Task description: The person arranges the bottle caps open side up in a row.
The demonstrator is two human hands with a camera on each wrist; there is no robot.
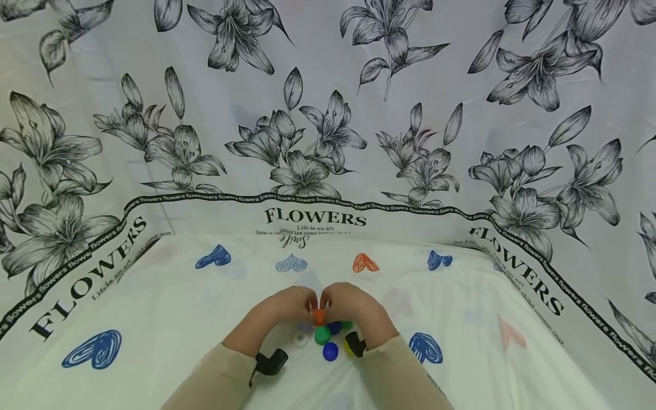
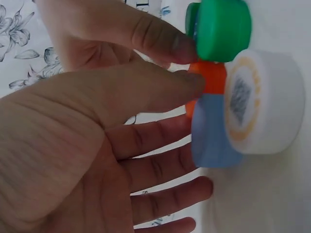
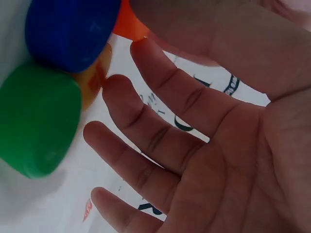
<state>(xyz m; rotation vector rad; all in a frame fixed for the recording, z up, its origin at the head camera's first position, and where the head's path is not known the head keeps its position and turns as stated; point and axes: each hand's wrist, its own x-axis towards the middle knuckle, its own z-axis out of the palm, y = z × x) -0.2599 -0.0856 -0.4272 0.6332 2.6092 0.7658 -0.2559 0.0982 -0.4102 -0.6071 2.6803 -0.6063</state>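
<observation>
In the head view my left hand (image 1: 289, 304) and right hand (image 1: 352, 304) meet over a small group of bottle caps. Between them is an orange cap (image 1: 319, 316); the left thumb and index finger pinch it in the left wrist view. In the right wrist view the right thumb and index finger pinch its other side, while the remaining fingers stay spread. Close by lie a green cap (image 1: 322, 335), a blue cap (image 1: 330, 351) and a white cap (image 1: 300, 339) with a printed code. A light blue cap (image 2: 214, 133) stands beside the left fingers.
A darker blue cap (image 3: 70, 34), a second green cap (image 3: 41, 121) and a yellow-orange cap (image 3: 93, 77) sit near the right fingers. White cloth (image 1: 169, 319) with printed hearts covers the table. Behind it hangs a flower-patterned curtain (image 1: 246, 210).
</observation>
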